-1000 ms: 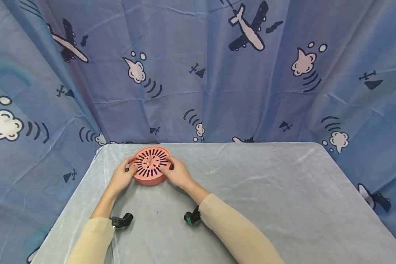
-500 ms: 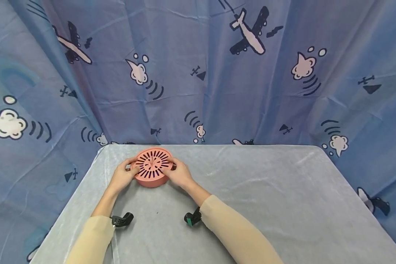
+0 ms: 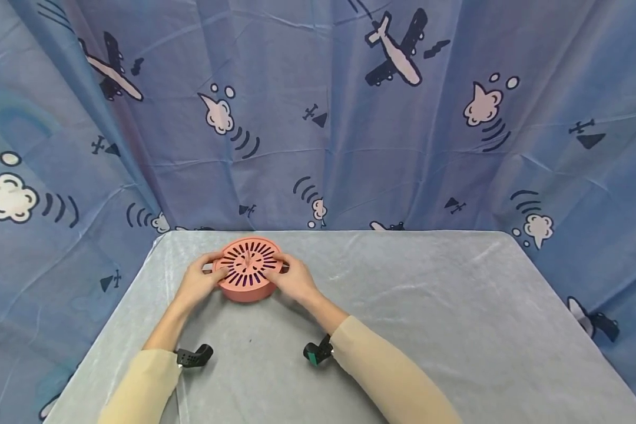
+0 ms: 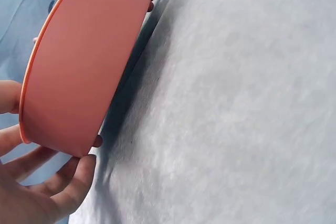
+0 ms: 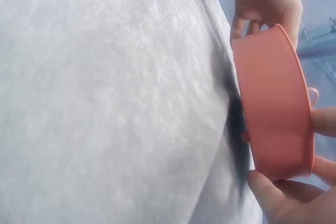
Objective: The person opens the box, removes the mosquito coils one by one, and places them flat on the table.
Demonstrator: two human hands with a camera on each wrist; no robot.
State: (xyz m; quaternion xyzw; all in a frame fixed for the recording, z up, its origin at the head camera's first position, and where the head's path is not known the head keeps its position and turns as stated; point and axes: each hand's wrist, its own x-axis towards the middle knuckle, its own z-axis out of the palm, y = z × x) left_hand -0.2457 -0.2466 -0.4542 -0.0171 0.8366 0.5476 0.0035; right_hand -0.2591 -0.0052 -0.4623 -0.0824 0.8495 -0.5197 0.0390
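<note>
Positioning, seemingly: left hand [image 3: 198,280], right hand [image 3: 297,280] grip coral slotted container [image 3: 248,268] between fingers curled round sides; next move probably needs even grip.

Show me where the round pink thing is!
In the head view, the round pink thing is left of centre, near the far edge of the grey table, held between the left hand and the right hand.

Hidden from the head camera is the underside of the pink container [image 3: 246,296]; in the left wrist view, one end is clipped by the top edge! Both sleeves [image 3: 397,377] are cut off, and a dark speck [image 3: 251,340] can't be identified.
</note>
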